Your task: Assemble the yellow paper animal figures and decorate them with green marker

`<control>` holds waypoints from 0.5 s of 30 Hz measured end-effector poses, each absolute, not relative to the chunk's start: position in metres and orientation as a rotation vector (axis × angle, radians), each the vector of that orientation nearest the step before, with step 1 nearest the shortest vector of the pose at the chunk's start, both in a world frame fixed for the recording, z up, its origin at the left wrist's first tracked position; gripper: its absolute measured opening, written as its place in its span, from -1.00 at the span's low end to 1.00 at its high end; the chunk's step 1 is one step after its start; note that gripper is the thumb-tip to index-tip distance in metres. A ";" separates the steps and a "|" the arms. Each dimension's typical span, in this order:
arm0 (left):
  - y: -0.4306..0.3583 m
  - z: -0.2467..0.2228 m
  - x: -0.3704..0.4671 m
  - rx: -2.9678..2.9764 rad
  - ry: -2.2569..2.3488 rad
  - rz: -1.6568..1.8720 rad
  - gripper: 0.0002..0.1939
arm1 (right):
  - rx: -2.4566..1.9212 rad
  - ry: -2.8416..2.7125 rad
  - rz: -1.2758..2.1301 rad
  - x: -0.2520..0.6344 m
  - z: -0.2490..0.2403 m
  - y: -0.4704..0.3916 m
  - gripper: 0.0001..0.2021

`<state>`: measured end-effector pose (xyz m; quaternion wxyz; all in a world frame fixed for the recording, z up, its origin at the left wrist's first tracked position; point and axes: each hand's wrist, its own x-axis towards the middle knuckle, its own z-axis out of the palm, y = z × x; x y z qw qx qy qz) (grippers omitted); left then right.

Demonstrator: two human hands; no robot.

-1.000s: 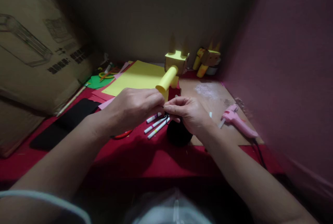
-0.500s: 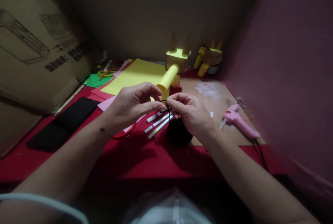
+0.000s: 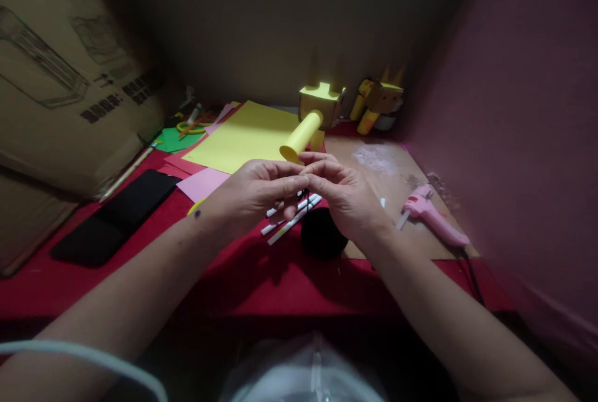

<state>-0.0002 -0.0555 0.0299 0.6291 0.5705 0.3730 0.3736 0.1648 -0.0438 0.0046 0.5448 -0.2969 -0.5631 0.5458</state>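
"Where's that black cord point(image 3: 307, 194) from where you stand?"

"Up between the two hands, above the table, in front of the white markers point(image 3: 289, 225). The left hand point(image 3: 255, 189) and right hand point(image 3: 346, 197) meet at the fingertips, thumb tips together, and the cord comes out right below them."

"Which way does it run?"

"Down. The bit I can see hangs nearly upright, its length dropping from the pinch toward the black ball point(image 3: 323, 235). I can't make out whether the two join."

"And the grip?"

"Both thumbs and forefingers are closed on the cord. Which stretch each one has is hidden by the fingers."

"What does it look like?"

"Thin, dull black, bunched small and dark under the thumbs, then a narrow strand. The ball is just as black, round, so no long axis, with no surface detail in this dim light."

"Where's the ball, exactly?"

"Below the right hand, which partly covers it, at the near left corner of the cardboard sheet point(image 3: 397, 168), over the red cloth point(image 3: 280, 296)."
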 end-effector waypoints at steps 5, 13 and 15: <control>-0.057 0.026 -0.003 1.261 0.811 0.755 -0.83 | -0.698 -1.309 1.346 0.165 0.003 -0.044 -0.90; -0.055 0.023 -0.003 1.404 0.897 0.722 -0.80 | -0.673 -1.231 1.455 0.166 0.004 -0.046 -0.90; -0.055 0.025 -0.003 1.419 0.904 0.714 -0.79 | -0.646 -1.230 1.483 0.167 0.004 -0.047 -0.90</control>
